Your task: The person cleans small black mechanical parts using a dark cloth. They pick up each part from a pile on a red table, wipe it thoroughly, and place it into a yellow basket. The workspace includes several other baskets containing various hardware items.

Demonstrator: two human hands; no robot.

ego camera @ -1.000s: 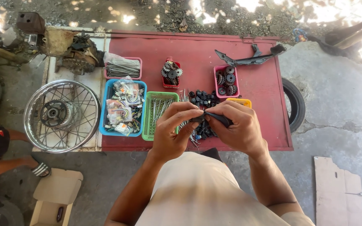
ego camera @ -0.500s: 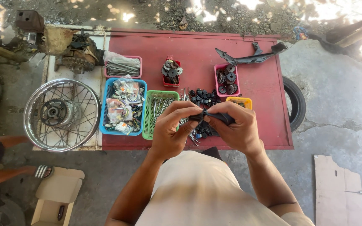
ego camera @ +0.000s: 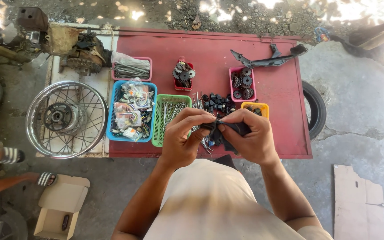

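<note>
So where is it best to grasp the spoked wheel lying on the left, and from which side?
Probably the spoked wheel is best taken by its near rim, from above. It lies flat with the rim bare all round, while the spokes are thin and the hub sits deep in the middle.

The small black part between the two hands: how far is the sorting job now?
Looks done: gears fill the pink basket, spokes the green basket. In hand: the left hand and right hand pinch a small black part between them. Left: a loose pile of black parts lies unsorted on the red table.
</note>
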